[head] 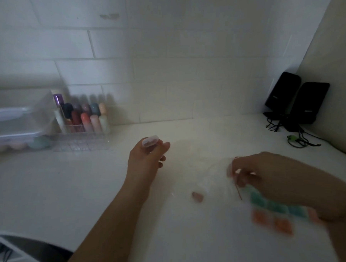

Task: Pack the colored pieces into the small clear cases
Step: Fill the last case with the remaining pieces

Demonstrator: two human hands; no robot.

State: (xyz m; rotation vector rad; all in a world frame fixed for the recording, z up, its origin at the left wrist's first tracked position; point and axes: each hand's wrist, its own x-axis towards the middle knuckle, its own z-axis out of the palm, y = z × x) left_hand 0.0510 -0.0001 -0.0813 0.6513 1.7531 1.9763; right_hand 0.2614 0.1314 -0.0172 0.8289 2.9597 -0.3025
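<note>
My left hand (146,159) is raised over the white counter, shut on a small clear case (150,141) pinched at the fingertips. My right hand (266,175) is further right, fingers curled on a clear plastic bag (216,173) that is blurred. Under and beside that hand lie rows of teal pieces (274,205) and orange pieces (271,222), blurred by motion. One small pink piece (197,197) lies loose on the counter between my hands. A thin pink stick (238,191) hangs below my right fingers.
A clear organiser with several coloured bottles (84,116) stands at the back left, next to stacked clear lidded boxes (16,120). Two black speakers (296,99) with cables sit in the back right corner. A white tray edge (8,242) shows at the bottom left.
</note>
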